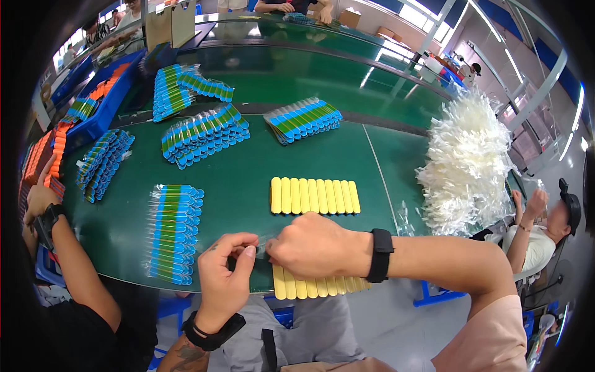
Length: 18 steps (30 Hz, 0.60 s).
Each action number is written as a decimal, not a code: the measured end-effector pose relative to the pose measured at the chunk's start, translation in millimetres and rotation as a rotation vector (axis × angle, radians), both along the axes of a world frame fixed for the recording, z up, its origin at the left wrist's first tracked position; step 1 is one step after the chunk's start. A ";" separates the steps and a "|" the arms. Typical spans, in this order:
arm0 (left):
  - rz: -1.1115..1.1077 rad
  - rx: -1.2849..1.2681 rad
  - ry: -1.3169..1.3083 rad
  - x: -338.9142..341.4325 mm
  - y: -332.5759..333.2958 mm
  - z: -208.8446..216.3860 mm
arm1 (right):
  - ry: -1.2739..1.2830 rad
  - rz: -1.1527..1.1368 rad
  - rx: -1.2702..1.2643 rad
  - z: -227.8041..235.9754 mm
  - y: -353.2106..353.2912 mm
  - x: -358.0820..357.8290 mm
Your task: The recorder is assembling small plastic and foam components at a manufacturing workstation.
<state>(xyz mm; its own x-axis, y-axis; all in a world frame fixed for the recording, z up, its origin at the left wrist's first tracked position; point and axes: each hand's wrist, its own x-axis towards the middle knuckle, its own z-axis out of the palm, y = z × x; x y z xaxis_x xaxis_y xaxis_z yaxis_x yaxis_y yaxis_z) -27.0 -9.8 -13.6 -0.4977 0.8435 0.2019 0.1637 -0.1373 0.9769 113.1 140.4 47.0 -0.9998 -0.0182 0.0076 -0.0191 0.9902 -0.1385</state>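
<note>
My left hand (226,273) and my right hand (313,247) are close together at the table's near edge, fingers pinched. A small clear plastic sleeve (262,245) shows between their fingertips, partly hidden by them. Under my right hand and wrist lies a row of yellow round-ended strips (310,287) that look like nail files; its upper part is covered. Just beyond, a second row of yellow strips (315,196) lies side by side on the green table (248,186). Left of my left hand is a stack of blue-and-green strips (173,234) in clear sleeves.
More blue-and-green stacks (204,136) lie farther back. A tall heap of clear plastic sleeves (466,164) stands at right. On the left, a co-worker's hand (41,198) touches orange strips (40,158) near a blue bin (102,118). Another person (533,235) sits at right.
</note>
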 end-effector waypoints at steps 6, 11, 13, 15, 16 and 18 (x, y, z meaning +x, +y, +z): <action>-0.013 0.020 0.099 -0.8 -3.9 9.3 | -0.158 -0.100 -0.051 16.9 29.9 82.1; 0.002 0.047 0.078 6.7 3.5 9.9 | -0.058 -0.056 -0.082 6.8 15.5 45.1; 0.079 0.069 0.048 7.2 4.0 2.7 | -0.062 -0.011 -0.049 1.3 1.8 5.1; 0.095 0.042 -0.026 2.5 0.3 -3.2 | 0.001 0.103 -0.067 -5.9 -1.8 -26.1; 0.105 0.014 -0.064 0.7 -2.0 -2.2 | -0.005 0.116 -0.100 -10.4 0.4 -29.3; 0.054 -0.013 -0.064 -0.1 2.4 9.7 | -0.064 0.071 -0.074 0.5 9.0 -10.0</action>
<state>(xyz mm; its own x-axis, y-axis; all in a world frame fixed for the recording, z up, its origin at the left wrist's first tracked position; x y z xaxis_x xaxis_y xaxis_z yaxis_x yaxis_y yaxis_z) -27.1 -7.5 -3.9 -0.5544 0.8171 0.1579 0.1081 -0.1174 0.9872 103.1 149.4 47.4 -0.9944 -0.0912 -0.0528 -0.0779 0.9737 -0.2143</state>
